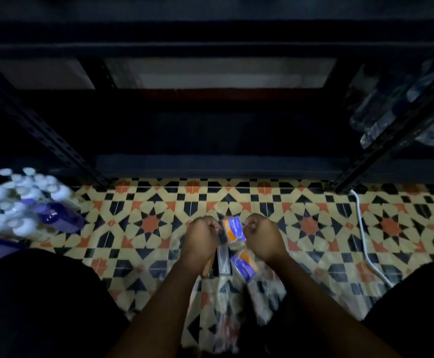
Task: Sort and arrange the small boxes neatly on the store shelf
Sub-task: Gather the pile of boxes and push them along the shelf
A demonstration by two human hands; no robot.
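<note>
Patterned tile floor [314, 223], dim store aisle, two hands at work on a wrapped pack of small boxes.

Tile in cream, black and orange star geometry fills the lower half of the view; dark metal shelving [210, 164] with perforated uprights spans 10 to 2 o'clock, its lowest bay unlit. Clear plastic bottles [402, 107] lie on a shelf at 2 o'clock; white-capped bottles with purple labels [22, 202] cluster at 9 o'clock; a white cable [365, 244] trails over the floor at 3 o'clock. Left hand [201, 240] and right hand [263, 236], both curled into fists, grip clear wrapping [226, 306] at centre, just below the middle of the view. Between them, one orange-and-blue box [234, 228] stands at the knuckles; a second box [244, 266] sits just below it, tilted. Motion blur hides the wrapping's lower contents. Dark-clothed knees [30, 306] frame 7 and 5 o'clock.
</note>
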